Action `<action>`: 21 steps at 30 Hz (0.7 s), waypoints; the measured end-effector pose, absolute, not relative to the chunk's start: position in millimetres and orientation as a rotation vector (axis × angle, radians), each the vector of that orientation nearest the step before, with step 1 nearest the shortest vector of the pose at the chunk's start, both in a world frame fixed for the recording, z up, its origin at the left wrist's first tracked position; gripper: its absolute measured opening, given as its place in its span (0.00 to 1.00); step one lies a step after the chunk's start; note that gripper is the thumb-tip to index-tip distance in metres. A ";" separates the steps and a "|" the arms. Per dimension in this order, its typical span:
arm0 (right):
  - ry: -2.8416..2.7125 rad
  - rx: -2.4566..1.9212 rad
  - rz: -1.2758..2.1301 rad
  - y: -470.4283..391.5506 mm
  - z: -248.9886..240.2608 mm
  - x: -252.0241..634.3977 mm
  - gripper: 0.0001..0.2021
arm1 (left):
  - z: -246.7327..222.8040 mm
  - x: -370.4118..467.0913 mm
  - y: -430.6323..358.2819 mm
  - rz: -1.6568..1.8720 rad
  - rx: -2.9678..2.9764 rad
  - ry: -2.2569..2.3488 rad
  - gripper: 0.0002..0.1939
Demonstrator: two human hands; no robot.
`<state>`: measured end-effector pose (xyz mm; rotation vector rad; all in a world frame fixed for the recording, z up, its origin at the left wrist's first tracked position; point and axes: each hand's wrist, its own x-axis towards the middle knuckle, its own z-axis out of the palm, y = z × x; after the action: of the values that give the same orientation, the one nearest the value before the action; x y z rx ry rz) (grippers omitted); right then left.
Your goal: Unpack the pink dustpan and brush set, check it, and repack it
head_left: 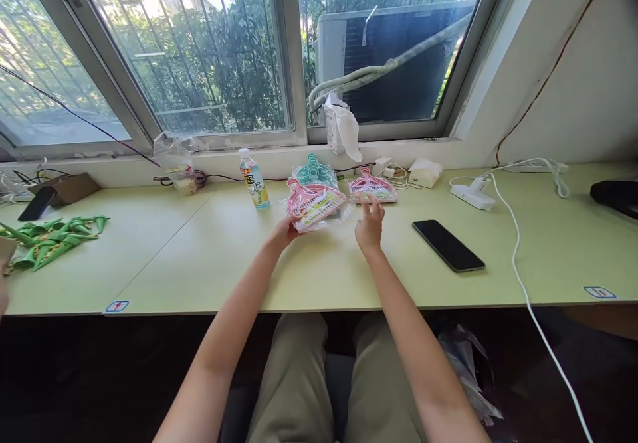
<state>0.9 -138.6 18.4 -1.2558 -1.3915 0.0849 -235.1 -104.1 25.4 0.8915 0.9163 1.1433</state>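
Note:
My left hand [286, 232] grips the lower left corner of a pink pack of hangers [314, 205] in clear plastic, with a printed label across its front. Behind it lies a green pack of hangers [315, 172], partly covered by the pink one. My right hand [369, 225] is at the front edge of another pink pack [373, 187], to the right. Its fingers are bent over that pack's edge; whether they pinch it is too small to tell.
A drink bottle [254, 180] stands left of the packs. A black phone [448, 246], a power strip [472, 193] and a white cable [518, 257] lie to the right. Green folded pieces [54, 238] lie far left, beside part of a person's hand. A window is behind the table [174, 277].

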 end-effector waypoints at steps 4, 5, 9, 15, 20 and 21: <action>-1.563 -1.206 0.014 -135.8 15.1 -2.0 0.16 | 22.3 -244.9 -100.9 1.054 0.880 0.920 0.21; -1.555 -1.180 0.012 -134.8 15.0 -2.5 0.11 | 22.1 -245.5 -101.0 1.039 0.875 0.924 0.21; -1.466 -1.081 0.069 -133.1 18.3 -2.2 0.06 | 25.0 -250.1 -103.4 0.970 0.896 0.926 0.15; -1.404 -0.987 0.230 -138.2 25.7 -3.2 0.09 | 30.2 -260.3 -110.1 0.788 1.119 0.791 0.14; -1.378 -1.003 0.212 -140.3 27.0 -3.0 0.08 | 32.4 -259.2 -115.1 0.634 1.292 0.790 0.20; -1.376 -1.012 0.198 -140.5 26.9 -2.9 0.08 | 33.2 -258.4 -116.1 0.616 1.310 0.800 0.21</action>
<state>-2.9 -140.5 26.9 -1.0121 -1.3757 0.1983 -258.4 -116.1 33.2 1.3105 0.8005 0.6156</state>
